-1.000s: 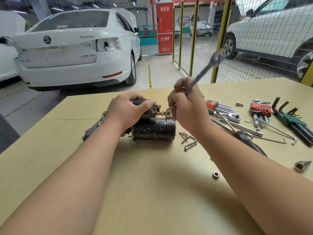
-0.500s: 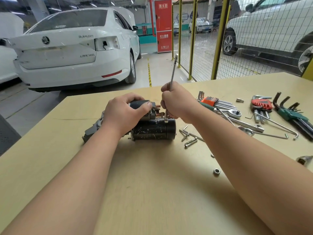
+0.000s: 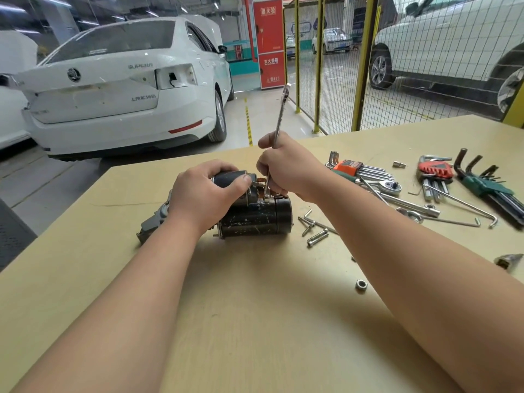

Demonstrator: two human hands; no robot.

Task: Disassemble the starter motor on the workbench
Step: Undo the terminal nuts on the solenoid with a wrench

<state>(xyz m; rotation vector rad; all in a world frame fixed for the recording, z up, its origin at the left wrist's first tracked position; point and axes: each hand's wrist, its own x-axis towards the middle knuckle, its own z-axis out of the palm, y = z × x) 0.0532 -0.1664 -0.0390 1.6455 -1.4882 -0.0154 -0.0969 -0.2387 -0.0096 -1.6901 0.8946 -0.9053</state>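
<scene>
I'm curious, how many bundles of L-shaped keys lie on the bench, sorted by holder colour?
orange-holder set: 1
red-holder set: 1
green-holder set: 1
Total: 3

workbench [image 3: 255, 321], starter motor [image 3: 255, 219], hex keys [image 3: 365, 173], nut [image 3: 361, 285]

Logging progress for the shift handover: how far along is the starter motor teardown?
Done: a few bolts and a nut lie loose on the workbench. In hand: the left hand grips the small cylinder atop the starter motor while the right hand holds a wrench on its terminal. Left: the motor still looks in one piece.
</scene>
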